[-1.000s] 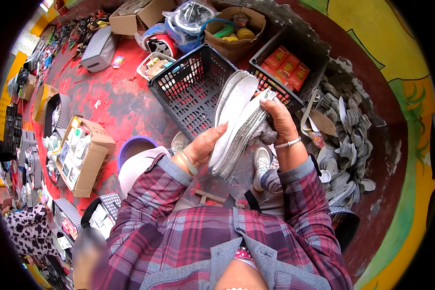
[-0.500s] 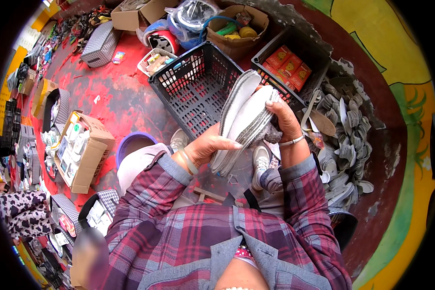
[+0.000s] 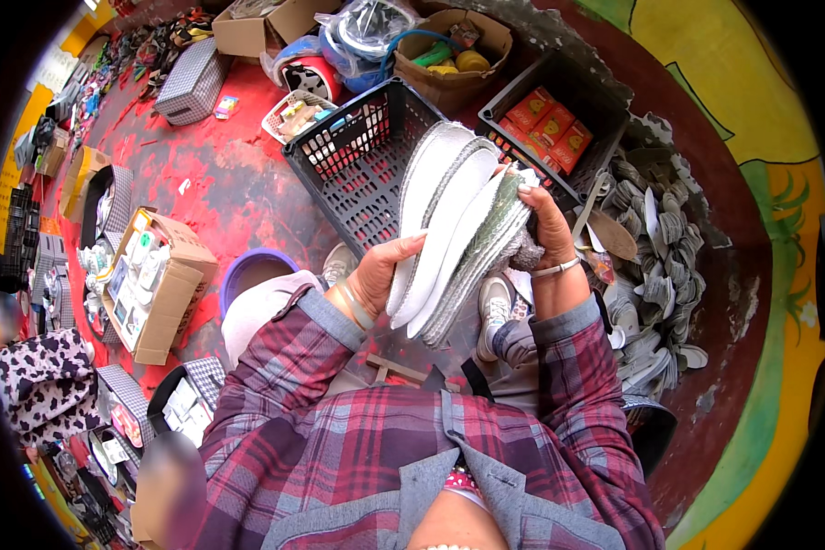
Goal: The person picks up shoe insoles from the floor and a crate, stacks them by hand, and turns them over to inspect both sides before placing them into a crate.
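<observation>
Between my two hands a thick stack of white and grey shoe insoles point(image 3: 450, 240) is held up, fanned apart at its upper left. My left hand point(image 3: 382, 273) grips the stack's left edge, thumb on top. At the right edge my right hand point(image 3: 547, 227) has its thumb over a greenish-grey insole and its other fingers partly hidden behind. A dark grey bunched piece point(image 3: 525, 251) shows beside the right palm; I cannot make out what it is. Just beyond the stack stands a black plastic crate point(image 3: 339, 174), partly covered by it.
A large heap of insoles point(image 3: 655, 275) lies at the right by the wall. Another black crate point(image 3: 559, 78) holds orange boxes. At the left are a purple basin point(image 3: 247, 266) and a cardboard box point(image 3: 179, 284) of packaged goods. My shoes point(image 3: 495, 312) stand below the stack.
The stack has been fanned open wider, the insoles spreading left and showing more white faces. My left thumb has shifted up to the stack's left edge. A greenish-grey insole now shows by my right thumb.
</observation>
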The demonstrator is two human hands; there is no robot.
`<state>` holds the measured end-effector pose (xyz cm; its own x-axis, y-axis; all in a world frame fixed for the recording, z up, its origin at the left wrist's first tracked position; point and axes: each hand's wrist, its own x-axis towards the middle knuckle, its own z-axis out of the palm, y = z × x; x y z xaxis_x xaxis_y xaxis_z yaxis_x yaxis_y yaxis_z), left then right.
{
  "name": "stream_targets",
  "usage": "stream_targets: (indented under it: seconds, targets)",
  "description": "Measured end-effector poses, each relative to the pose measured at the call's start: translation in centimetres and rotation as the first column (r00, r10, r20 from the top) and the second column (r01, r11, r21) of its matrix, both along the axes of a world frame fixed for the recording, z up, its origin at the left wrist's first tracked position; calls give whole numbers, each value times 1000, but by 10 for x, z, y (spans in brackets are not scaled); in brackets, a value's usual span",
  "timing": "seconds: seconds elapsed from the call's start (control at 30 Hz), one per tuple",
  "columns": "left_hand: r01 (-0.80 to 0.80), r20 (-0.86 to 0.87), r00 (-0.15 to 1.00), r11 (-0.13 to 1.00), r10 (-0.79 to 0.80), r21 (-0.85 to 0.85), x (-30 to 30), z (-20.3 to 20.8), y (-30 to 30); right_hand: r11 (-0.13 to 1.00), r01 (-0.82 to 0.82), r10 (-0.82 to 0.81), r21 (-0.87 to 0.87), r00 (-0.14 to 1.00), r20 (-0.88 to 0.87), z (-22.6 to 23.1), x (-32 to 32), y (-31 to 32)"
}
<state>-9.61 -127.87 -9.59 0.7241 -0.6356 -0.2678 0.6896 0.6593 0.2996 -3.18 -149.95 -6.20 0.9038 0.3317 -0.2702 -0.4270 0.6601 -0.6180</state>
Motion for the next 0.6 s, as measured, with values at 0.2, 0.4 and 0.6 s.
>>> stream_targets:
  seconds: [0.2,0.4,0.6]
  targets:
    - [-3,-7,1000,1000,3,15,2,3,-4,995,-82,86,-60,994,73,-9,5,-8]
    - [14,389,900,904,-198,427,4,7,-19,878,12,99,-478,973,207,-8,3,5]
    - [119,175,971,967,-161,227,4,-10,-10,940,-1,46,-341,992,122,2,1,7]
